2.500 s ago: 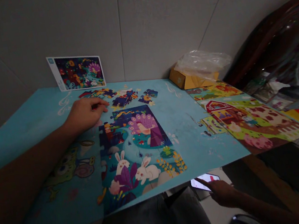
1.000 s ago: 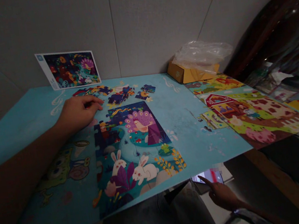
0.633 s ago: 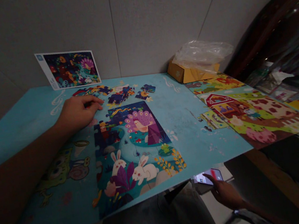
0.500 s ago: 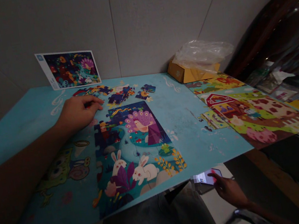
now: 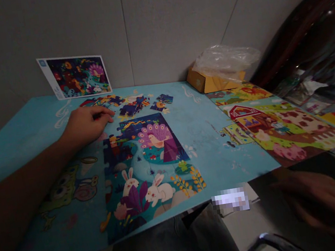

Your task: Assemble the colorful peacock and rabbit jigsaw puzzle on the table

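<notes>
Left hand (image 5: 84, 123) half-curled, hold hidden, right hand (image 5: 328, 201) unreadably blurred: dragging the left could unseat the peacock jigsaw (image 5: 148, 175) at its right.

The right grip (image 5: 330, 201) is blurred. Left of it, a bright screen (image 5: 232, 199) is pixelated. The left grip (image 5: 86, 122) hides its underside.

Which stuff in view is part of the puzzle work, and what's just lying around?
Likely in use:
- loose puzzle pieces, beside the left hand
- part-built peacock puzzle
- propped picture card, showing a matching peacock

Apparently just lying around:
- yellow box
- clear plastic bag
- farm picture
</notes>
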Action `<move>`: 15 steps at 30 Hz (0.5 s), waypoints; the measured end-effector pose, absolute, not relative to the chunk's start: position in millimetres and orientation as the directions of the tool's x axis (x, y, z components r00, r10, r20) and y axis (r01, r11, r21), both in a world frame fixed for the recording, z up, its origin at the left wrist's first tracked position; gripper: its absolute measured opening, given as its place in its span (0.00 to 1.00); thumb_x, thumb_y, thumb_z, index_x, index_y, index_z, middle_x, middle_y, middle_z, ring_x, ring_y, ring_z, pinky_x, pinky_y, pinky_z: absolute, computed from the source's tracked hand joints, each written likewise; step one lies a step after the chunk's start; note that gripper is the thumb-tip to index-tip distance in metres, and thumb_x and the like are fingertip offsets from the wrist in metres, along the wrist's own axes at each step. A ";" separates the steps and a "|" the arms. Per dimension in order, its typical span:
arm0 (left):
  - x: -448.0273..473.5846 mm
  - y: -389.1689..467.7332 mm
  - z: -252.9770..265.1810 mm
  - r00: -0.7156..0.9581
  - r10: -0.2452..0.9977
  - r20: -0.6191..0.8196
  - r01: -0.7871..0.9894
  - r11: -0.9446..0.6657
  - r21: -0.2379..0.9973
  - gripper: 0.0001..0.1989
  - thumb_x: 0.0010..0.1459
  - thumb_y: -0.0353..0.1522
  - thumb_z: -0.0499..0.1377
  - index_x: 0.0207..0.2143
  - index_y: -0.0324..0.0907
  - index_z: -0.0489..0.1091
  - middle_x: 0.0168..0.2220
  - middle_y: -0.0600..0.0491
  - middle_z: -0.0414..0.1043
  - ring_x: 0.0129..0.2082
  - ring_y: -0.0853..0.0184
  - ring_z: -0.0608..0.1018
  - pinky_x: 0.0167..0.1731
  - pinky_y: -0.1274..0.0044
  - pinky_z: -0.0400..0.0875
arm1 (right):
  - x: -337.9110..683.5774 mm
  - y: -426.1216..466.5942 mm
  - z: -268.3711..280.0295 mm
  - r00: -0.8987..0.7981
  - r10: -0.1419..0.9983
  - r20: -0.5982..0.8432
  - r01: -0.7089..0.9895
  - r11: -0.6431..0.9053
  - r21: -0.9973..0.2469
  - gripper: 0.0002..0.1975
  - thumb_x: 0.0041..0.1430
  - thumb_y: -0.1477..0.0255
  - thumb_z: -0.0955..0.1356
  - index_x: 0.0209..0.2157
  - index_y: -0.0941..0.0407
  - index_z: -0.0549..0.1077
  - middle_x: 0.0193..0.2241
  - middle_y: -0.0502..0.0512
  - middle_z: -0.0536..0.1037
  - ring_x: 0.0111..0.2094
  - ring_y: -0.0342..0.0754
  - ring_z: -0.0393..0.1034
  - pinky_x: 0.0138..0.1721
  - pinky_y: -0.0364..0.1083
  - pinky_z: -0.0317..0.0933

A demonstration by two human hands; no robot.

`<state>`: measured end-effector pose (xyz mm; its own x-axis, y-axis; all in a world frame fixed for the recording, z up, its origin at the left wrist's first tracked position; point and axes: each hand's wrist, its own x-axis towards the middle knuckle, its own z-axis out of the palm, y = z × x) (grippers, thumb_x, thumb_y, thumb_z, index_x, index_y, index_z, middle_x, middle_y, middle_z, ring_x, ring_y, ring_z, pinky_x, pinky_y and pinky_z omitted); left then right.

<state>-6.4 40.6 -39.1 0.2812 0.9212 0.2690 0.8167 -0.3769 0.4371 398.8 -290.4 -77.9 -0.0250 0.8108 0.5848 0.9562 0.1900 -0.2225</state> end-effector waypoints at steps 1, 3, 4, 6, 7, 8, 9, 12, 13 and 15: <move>-6.6 40.5 -39.0 0.288 0.919 0.270 0.814 -0.383 0.437 0.15 0.56 0.34 0.55 0.39 0.42 0.80 0.39 0.52 0.82 0.34 0.64 0.76 0.38 0.74 0.67 | 386.8 -276.8 -55.9 -0.189 0.695 0.693 0.924 0.365 -0.113 0.12 0.60 0.70 0.66 0.42 0.40 0.77 0.23 0.52 0.78 0.24 0.49 0.73 0.27 0.48 0.66; -7.5 40.1 -38.8 0.295 0.915 0.274 0.803 -0.393 0.447 0.15 0.56 0.34 0.55 0.39 0.41 0.80 0.39 0.51 0.82 0.35 0.64 0.77 0.38 0.74 0.67 | 361.2 -240.4 -17.1 -0.377 0.593 0.711 0.854 0.520 0.020 0.15 0.61 0.72 0.64 0.46 0.42 0.76 0.21 0.51 0.73 0.21 0.47 0.68 0.25 0.47 0.62; -8.3 39.8 -38.9 0.299 0.913 0.277 0.796 -0.399 0.456 0.15 0.56 0.34 0.55 0.38 0.40 0.80 0.40 0.51 0.82 0.35 0.63 0.77 0.39 0.73 0.68 | 347.5 -218.3 -1.5 -0.460 0.562 0.687 0.811 0.581 0.068 0.15 0.61 0.74 0.64 0.45 0.44 0.76 0.20 0.48 0.71 0.19 0.45 0.65 0.23 0.46 0.58; -10.1 39.7 -39.4 0.316 0.906 0.280 0.780 -0.417 0.468 0.15 0.55 0.35 0.55 0.38 0.40 0.80 0.41 0.50 0.81 0.37 0.62 0.78 0.41 0.73 0.69 | 318.6 -169.4 18.1 -0.615 0.478 0.627 0.708 0.685 0.173 0.11 0.60 0.76 0.65 0.41 0.49 0.76 0.19 0.46 0.67 0.19 0.41 0.60 0.23 0.44 0.54; -11.0 39.9 -40.0 0.322 0.902 0.286 0.773 -0.425 0.471 0.15 0.55 0.35 0.55 0.36 0.41 0.80 0.41 0.50 0.81 0.38 0.62 0.78 0.42 0.73 0.69 | 304.0 -144.3 21.3 -0.662 0.461 0.591 0.673 0.713 0.198 0.10 0.61 0.76 0.63 0.37 0.53 0.76 0.19 0.46 0.66 0.19 0.41 0.58 0.24 0.44 0.52; -12.0 40.5 -40.7 0.323 0.899 0.294 0.768 -0.431 0.473 0.14 0.55 0.36 0.56 0.35 0.42 0.81 0.41 0.51 0.81 0.38 0.62 0.79 0.43 0.73 0.70 | 290.1 -120.2 20.1 -0.697 0.435 0.570 0.630 0.751 0.197 0.11 0.63 0.75 0.61 0.34 0.55 0.75 0.19 0.46 0.65 0.20 0.40 0.58 0.24 0.43 0.50; -13.0 41.2 -41.6 0.323 0.897 0.302 0.765 -0.435 0.476 0.14 0.54 0.36 0.56 0.34 0.43 0.81 0.40 0.52 0.81 0.38 0.61 0.79 0.44 0.73 0.70 | 277.2 -98.0 15.0 -0.707 0.466 0.531 0.632 0.754 0.180 0.14 0.64 0.73 0.59 0.34 0.57 0.76 0.21 0.48 0.66 0.22 0.40 0.59 0.26 0.42 0.51; -15.4 43.6 -43.9 0.315 0.896 0.314 0.756 -0.437 0.488 0.13 0.54 0.37 0.56 0.32 0.46 0.80 0.39 0.53 0.82 0.39 0.61 0.80 0.45 0.74 0.71 | 249.3 -51.8 -12.7 -0.704 0.537 0.464 0.654 0.745 0.129 0.20 0.64 0.69 0.56 0.37 0.61 0.76 0.24 0.50 0.69 0.25 0.41 0.60 0.29 0.41 0.52; -15.9 43.9 -44.3 0.319 0.895 0.311 0.750 -0.439 0.494 0.13 0.53 0.37 0.56 0.33 0.45 0.80 0.39 0.53 0.82 0.40 0.61 0.80 0.44 0.74 0.71 | 244.3 -44.6 -22.0 -0.700 0.551 0.454 0.655 0.749 0.100 0.20 0.64 0.69 0.55 0.37 0.62 0.76 0.24 0.51 0.69 0.26 0.41 0.60 0.30 0.41 0.52; -16.0 44.0 -44.7 0.340 0.887 0.313 0.731 -0.458 0.505 0.13 0.54 0.36 0.56 0.34 0.44 0.80 0.39 0.52 0.82 0.41 0.60 0.80 0.45 0.73 0.72 | 240.8 -40.3 -35.3 -0.688 0.572 0.447 0.659 0.750 0.055 0.20 0.64 0.69 0.56 0.37 0.62 0.77 0.25 0.52 0.70 0.25 0.41 0.60 0.30 0.41 0.53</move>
